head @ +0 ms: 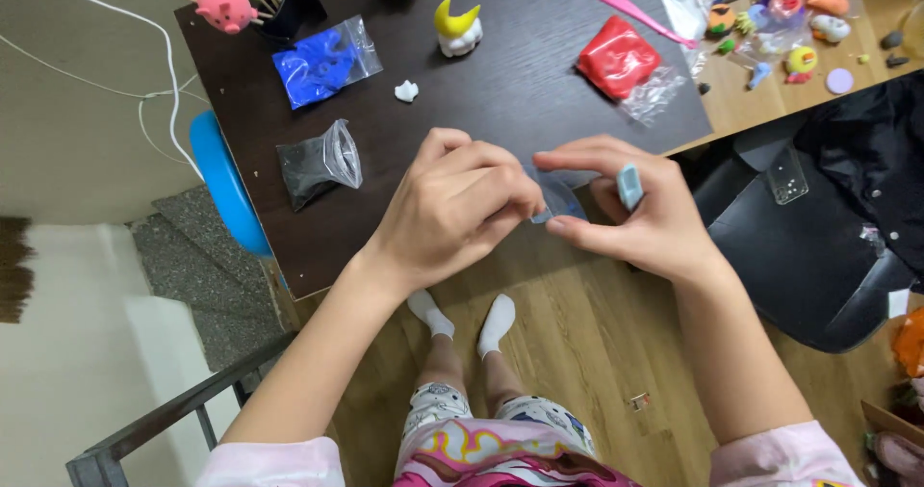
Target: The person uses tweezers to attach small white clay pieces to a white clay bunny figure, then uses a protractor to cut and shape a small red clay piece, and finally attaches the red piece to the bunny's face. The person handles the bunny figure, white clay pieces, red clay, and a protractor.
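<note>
Spreading across the upper half of the view is a dark brown worktop (500,92), and beyond its right edge a lighter wooden surface (770,102) carries a scatter of small coloured clay figures (799,25). A black chair (808,246) stands to the right, over a wood floor (577,352).

Both hands meet just over the near edge of the worktop. The left hand (452,208) is curled, its fingertips pressed together on the edge of a small clear zip bag (558,198), which sits between the two hands. The right hand (640,213) pinches the same bag from the other side with thumb and forefinger, and a small pale blue piece (629,185) stands upright between its fingers. Whether the bag's seal is open cannot be told.

Further back on the worktop lie a red lump of clay (616,56) on clear wrap, a bag of blue clay (322,62), and a bag of black clay (318,165) nearest the left hand. Beyond them stand a white figure with a yellow crescent (457,27), a pink pig figure (223,4), a pink flat tool (637,12) and a tiny white scrap (406,90).
</note>
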